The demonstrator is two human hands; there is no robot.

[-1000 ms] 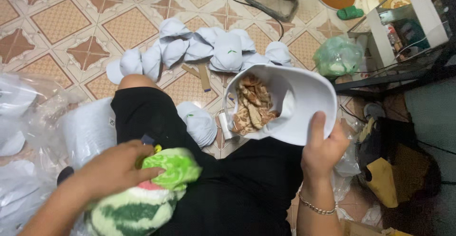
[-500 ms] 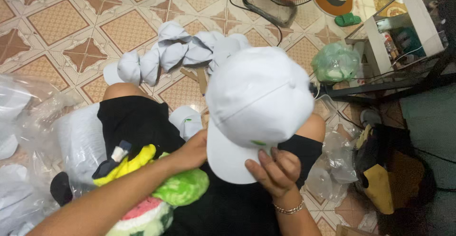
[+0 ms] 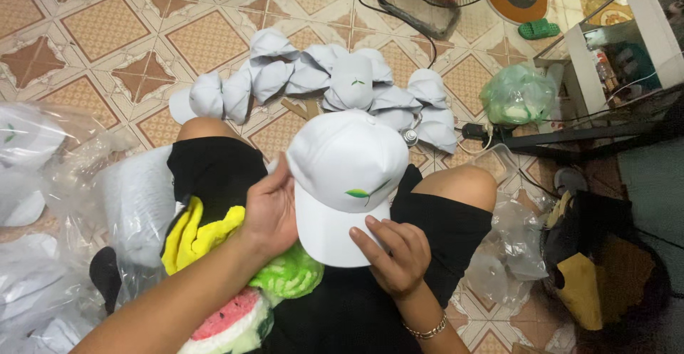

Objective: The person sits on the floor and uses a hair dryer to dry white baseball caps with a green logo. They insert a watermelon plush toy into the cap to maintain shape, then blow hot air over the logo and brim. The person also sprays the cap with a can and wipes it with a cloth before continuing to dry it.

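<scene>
A white cap (image 3: 345,176) with a small green leaf mark rests crown-up on my lap, its brim toward me. My left hand (image 3: 271,210) grips the cap's left side. At the brim, my right hand (image 3: 395,251) presses with spread fingers; a bracelet is on its wrist. Under my left forearm lies a plush toy (image 3: 235,293) in watermelon green, red and yellow.
A heap of white caps (image 3: 320,76) lies on the tiled floor beyond my knees. Clear plastic bags (image 3: 50,204) with more caps pile up at the left. A green bag (image 3: 519,96), a fan base (image 3: 420,5) and a metal shelf (image 3: 613,62) stand at the right.
The cap was upside down with paper stuffing showing in my right hand; it has been turned crown-up and lowered onto my lap. My left hand left the plush toy and took the cap.
</scene>
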